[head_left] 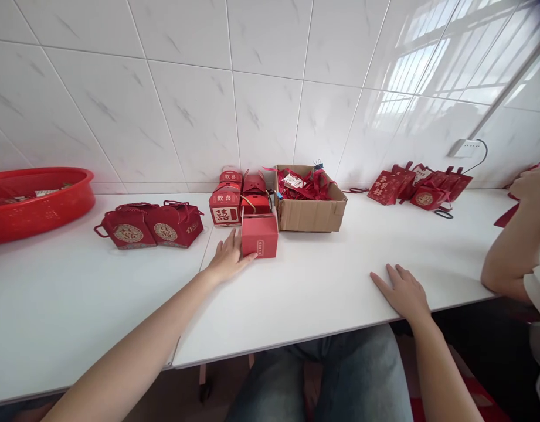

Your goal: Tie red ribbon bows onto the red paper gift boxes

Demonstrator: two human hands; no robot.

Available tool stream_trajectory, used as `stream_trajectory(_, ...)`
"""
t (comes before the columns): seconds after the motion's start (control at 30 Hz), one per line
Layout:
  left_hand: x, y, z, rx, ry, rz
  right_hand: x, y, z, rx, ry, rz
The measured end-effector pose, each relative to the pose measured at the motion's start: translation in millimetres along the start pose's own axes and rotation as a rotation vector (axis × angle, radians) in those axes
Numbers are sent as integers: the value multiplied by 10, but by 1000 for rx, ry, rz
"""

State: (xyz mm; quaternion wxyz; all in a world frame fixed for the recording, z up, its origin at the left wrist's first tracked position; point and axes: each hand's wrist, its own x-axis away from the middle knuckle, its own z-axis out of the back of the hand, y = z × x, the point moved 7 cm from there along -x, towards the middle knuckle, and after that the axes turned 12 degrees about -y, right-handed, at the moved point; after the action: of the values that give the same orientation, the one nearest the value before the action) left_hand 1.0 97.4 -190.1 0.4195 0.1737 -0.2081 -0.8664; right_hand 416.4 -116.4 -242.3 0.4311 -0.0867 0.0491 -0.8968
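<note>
Red box: front-left of cardboard box
Left hand: nearer, spread, touching red box
Right hand: spread on surface

Workshop of some kind: long white counter against tiled wall, grouped red gift boxes, parts-filled carton, co-worker's arm alongside.

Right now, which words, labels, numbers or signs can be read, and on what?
"歡喜": front red box
"歡喜": box behind it
"囍": front box's white panel
Too small or blurred: print on plain red box at the left hand; round emblems on left boxes; white card; red packets.
</note>
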Motion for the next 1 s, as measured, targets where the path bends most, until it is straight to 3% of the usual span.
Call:
stream_trajectory(0.1, -16, -1, -63, -58, -62, 60, 4, 3, -2, -8, -10, 1)
stream_trajectory(0.17, -2, 42, -29, 9, -41, -8, 3, 12, -12, -14, -21, -1)
stream_trajectory(0.27, 39, 110, 30, 276, -25, -129, -10, 38, -35, -13, -26, -3)
stream_trajectory(0.4, 71, 57, 86, 627, -5, -64, -47, 75, -66, -13, -9, 5)
stream_trajectory(0.53, 100, 66, 164, 627, 27, -68, -64, 78, -76, -4, 5, 22)
stream_trajectory(0.67, 101, 133, 117, 619, 30, -101, -43, 54, -46, 1, 30, 23)
stream_trajectory(0.73, 87, 183, 16, 721, -30, -117, -35, 40, -37, -1, 32, 26)
stream_trajectory(0.87, 92, 341, -238, 940, -328, -163, -46, 41, -35, -14, 26, 28)
stream_trajectory(1.0, 159, 502, -289, 960, -460, -244, -23, 28, -17, -53, 45, 22)
